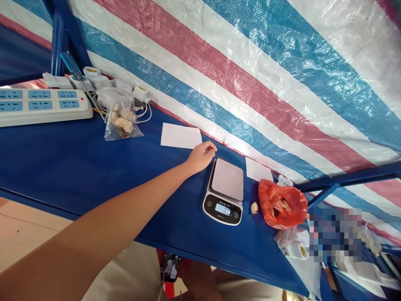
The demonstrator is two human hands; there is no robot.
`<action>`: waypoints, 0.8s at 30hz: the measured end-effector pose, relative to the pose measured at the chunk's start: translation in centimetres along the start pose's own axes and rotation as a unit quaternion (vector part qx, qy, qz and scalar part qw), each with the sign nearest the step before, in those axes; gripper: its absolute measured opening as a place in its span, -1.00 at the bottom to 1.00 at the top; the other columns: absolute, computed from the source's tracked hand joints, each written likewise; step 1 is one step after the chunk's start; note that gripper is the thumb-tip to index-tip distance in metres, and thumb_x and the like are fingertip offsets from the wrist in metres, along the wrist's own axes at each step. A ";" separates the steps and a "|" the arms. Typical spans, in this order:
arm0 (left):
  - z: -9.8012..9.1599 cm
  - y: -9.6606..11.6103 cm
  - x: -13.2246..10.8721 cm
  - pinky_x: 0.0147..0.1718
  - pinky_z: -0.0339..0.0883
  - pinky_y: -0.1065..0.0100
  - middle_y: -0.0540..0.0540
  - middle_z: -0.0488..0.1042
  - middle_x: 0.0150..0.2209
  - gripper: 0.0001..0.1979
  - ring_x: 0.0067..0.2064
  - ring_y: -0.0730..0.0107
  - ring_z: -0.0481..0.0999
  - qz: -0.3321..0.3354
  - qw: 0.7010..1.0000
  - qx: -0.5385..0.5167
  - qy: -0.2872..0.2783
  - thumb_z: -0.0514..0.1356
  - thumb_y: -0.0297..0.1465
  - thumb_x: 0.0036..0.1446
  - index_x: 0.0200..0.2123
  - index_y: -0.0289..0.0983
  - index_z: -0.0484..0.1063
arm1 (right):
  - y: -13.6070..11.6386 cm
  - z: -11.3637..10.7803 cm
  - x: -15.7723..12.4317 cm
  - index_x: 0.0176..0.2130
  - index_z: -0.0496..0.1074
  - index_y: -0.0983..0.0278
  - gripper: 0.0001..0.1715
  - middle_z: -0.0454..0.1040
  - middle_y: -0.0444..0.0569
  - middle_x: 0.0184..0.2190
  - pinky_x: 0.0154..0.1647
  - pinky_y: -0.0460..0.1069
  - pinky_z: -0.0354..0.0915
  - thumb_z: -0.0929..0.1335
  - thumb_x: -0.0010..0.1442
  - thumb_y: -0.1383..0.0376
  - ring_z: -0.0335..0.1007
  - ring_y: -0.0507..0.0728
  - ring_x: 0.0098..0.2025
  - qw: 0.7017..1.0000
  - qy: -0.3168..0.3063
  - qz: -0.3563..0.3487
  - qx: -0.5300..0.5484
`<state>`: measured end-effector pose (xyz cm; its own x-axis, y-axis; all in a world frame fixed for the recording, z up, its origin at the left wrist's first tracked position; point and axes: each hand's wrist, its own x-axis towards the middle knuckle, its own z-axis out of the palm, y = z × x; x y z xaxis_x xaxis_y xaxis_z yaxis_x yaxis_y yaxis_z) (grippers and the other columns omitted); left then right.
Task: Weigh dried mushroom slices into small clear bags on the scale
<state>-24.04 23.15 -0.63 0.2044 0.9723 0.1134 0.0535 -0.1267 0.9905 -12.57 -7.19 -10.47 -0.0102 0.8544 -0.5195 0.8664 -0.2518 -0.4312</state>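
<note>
While the left hand (200, 156) lies outstretched over the table (78, 167), its loosely curled fingers (210, 145) touch the paper (178, 136).

blue table (78, 167), power strip (40, 106), clear bag (122, 121), white paper sheet (180, 136), digital scale (224, 191), red bag (282, 204)

On the bench (78, 167), a power strip (40, 106) lies at the far left, with chargers (94, 77) behind it against the tarpaulin wall (250, 62). Just right of the strip sits a clear bag (122, 121) with pieces in it. Further right lies a paper sheet (180, 136); the left hand (200, 156) touches its near right corner. Right of the hand stands a digital scale (224, 191), with a second paper sheet (257, 170) behind its right side. A small piece (254, 207) lies between the scale and a plastic bag (282, 205) at the right.
</note>
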 end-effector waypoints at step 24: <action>0.0 0.2 0.0 -0.16 0.40 0.30 -0.03 0.56 -0.27 -0.87 -0.22 0.36 0.54 -0.013 1.000 0.022 -0.016 0.09 -0.41 0.24 -0.24 -0.21 0.45 | 0.3 3.8 2.2 0.03 0.56 0.14 -0.46 0.60 0.08 0.06 0.21 0.23 0.30 0.47 0.00 0.26 0.48 0.43 0.17 0.995 -0.092 0.042 0.010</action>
<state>-24.03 23.08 -0.41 0.2327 0.9689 0.0836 0.1026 -0.1099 0.9886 -14.24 -7.13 -14.54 -0.0306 0.7328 -0.6797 0.8579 -0.3296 -0.3941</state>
